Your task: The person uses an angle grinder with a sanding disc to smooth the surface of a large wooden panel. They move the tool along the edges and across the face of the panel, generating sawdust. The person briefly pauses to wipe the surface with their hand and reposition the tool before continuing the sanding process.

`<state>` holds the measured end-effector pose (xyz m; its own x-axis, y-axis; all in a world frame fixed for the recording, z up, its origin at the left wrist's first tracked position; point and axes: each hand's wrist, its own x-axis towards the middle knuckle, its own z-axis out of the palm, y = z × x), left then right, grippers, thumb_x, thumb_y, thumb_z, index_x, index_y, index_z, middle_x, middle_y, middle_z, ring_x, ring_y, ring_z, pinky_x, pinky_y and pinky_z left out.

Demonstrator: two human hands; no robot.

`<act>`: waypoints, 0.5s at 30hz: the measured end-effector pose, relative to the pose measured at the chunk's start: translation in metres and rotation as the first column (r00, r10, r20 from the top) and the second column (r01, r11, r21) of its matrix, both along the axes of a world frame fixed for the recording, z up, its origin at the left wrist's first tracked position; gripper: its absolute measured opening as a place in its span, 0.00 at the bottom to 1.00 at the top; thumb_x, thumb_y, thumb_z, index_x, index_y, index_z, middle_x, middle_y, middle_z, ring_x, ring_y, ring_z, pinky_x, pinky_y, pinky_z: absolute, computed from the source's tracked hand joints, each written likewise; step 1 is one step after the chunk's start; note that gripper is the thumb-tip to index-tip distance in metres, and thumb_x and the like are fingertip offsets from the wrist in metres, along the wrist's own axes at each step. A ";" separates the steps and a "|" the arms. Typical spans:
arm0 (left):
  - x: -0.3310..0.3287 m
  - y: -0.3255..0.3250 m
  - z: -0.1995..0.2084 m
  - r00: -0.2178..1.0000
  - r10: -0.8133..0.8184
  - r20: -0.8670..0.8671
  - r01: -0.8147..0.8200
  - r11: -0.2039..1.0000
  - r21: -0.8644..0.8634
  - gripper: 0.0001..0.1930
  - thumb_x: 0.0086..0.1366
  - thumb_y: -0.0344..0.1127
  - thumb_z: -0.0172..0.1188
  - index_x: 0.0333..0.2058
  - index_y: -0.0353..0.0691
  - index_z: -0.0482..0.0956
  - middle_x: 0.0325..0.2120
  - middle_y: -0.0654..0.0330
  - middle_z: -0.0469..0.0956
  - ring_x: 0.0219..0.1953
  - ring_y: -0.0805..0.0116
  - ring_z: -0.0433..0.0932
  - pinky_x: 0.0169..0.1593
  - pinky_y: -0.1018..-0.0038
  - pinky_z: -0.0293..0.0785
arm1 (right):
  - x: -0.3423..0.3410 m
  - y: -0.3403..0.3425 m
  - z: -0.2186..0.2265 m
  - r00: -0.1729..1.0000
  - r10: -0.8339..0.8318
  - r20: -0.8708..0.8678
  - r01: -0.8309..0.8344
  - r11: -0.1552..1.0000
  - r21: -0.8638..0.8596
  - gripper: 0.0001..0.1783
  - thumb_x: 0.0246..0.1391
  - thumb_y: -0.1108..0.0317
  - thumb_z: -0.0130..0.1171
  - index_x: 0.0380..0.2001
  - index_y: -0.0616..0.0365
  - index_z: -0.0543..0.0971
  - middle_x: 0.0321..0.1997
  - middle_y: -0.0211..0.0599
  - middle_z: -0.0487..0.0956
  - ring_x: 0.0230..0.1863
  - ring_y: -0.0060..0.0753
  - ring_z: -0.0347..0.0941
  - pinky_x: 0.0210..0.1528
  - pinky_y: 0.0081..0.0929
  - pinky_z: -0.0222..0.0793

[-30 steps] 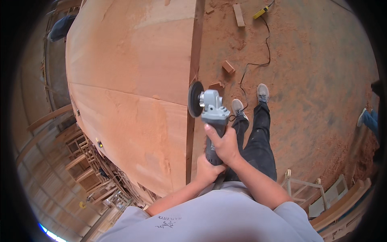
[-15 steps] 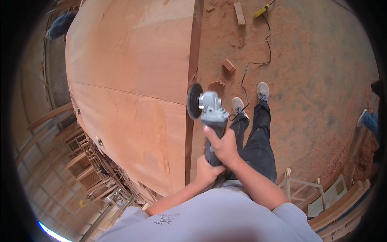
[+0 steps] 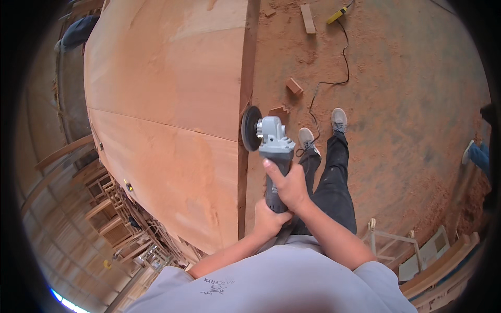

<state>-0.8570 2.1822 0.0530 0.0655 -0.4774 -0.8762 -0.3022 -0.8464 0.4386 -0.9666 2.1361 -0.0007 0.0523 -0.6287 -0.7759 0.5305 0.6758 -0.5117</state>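
Both my hands are wrapped round an angle grinder [image 3: 277, 148] with a grey metal head and dark body. My right hand [image 3: 292, 189] grips the body just behind the head, its thumb laid along the top. Lower down, my left hand [image 3: 270, 220] holds the rear end. The black sanding disc [image 3: 251, 129] stands upright at the edge of a large wooden panel [image 3: 193, 99] on my left. Whether the disc touches that edge, I cannot tell. Dust patches and a seam mark the panel's broad face.
On the dusty floor lie a pale wood offcut [image 3: 308, 20], a reddish block [image 3: 294, 86] and a yellow power strip [image 3: 336, 15]. A black cord [image 3: 315, 96] runs past my shoes. Wooden frames [image 3: 391, 242] stand at lower right. Another person's leg [image 3: 479, 156] shows at far right.
The panel edge and floor objects have shifted slightly left in view. The grinder stays almost in place, its disc still beside the panel edge, and both hands keep their grip.
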 end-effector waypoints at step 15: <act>-0.001 -0.001 0.007 0.999 0.051 0.005 -0.051 0.997 0.065 0.10 0.52 0.22 0.70 0.33 0.31 0.80 0.24 0.58 0.81 0.24 0.66 0.82 0.28 0.69 0.76 | 0.009 0.006 -0.012 1.000 0.006 -0.020 -0.007 0.998 -0.070 0.23 0.67 0.51 0.68 0.38 0.65 0.80 0.24 0.35 0.81 0.24 0.28 0.81 0.28 0.29 0.78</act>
